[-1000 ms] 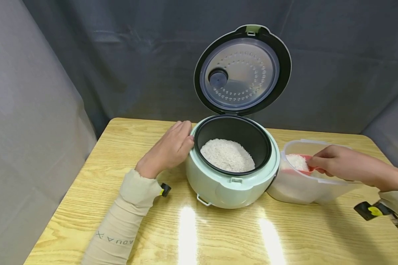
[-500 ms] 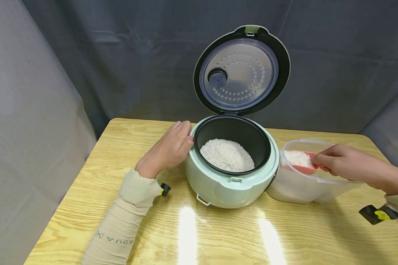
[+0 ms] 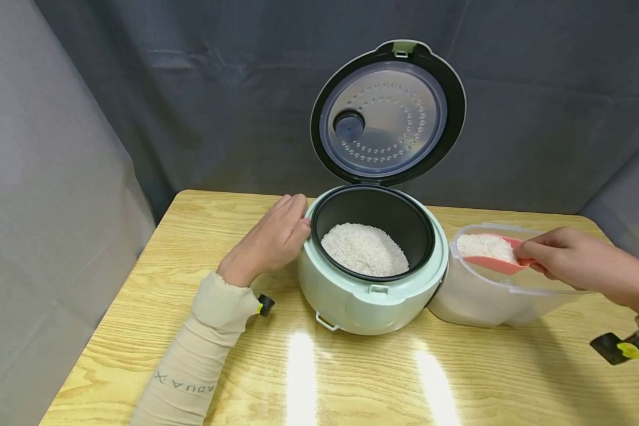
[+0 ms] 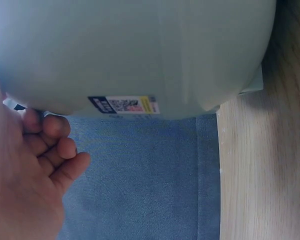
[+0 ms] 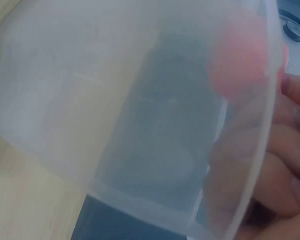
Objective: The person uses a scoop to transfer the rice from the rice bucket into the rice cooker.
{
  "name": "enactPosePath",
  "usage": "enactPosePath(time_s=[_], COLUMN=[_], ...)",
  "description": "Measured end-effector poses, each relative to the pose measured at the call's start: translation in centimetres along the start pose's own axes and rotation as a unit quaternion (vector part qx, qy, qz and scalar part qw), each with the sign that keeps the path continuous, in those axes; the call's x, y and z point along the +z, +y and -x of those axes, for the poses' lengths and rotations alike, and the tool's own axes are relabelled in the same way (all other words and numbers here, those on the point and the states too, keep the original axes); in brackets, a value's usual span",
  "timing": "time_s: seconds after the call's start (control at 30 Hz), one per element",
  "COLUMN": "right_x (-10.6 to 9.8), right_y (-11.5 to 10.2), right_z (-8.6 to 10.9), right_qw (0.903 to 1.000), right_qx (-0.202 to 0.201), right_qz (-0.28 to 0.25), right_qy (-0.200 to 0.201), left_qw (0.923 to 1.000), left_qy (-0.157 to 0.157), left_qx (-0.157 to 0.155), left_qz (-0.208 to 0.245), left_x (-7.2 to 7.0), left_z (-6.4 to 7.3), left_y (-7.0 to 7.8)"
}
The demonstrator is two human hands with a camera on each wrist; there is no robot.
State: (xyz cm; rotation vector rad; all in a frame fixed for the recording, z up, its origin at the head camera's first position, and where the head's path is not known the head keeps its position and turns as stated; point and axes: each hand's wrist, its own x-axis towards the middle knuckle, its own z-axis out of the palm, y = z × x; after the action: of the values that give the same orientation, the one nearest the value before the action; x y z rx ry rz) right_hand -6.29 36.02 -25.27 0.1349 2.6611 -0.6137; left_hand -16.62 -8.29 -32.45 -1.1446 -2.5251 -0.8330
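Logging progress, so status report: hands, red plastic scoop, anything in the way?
Right hand grips red plastic scoop, heaped with white rice. Left hand touches round mint-green rice cooker, lid open. Possible snag: translucent plastic bin, scoop at its mouth.

The head camera looks forward and down from above the table, far enough to show the whole rice cooker. The left wrist camera lies turned sideways, close to the cooker's wall; both views share the left hand. The right wrist camera looks from very near through the cloudy container, sharing with the head view the right hand and pink scoop.
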Motion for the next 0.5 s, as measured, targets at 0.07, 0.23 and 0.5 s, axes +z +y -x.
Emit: enactPosePath(time_s=[0.07,0.23,0.5], right_x=[-0.1,-0.3,-0.4], right_y=[0.1,0.5,1.3], right_z=[0.2,0.7,1.1], right_qw=[1.0,0.9999,0.9994], right_qx=[-0.003,0.001,0.013], right_qz=[0.003,0.005,-0.018], right_qy=[0.004,0.009,0.026], left_qw=[1.0,1.0,1.0], left_qy=[0.0,-0.001,0.0], left_qx=[-0.003,-0.007,-0.003], left_qz=[0.0,-0.001,0.0], left_x=[0.0,0.0,0.0], left_z=[0.0,0.1,0.1], left_y=[0.0,0.0,0.0])
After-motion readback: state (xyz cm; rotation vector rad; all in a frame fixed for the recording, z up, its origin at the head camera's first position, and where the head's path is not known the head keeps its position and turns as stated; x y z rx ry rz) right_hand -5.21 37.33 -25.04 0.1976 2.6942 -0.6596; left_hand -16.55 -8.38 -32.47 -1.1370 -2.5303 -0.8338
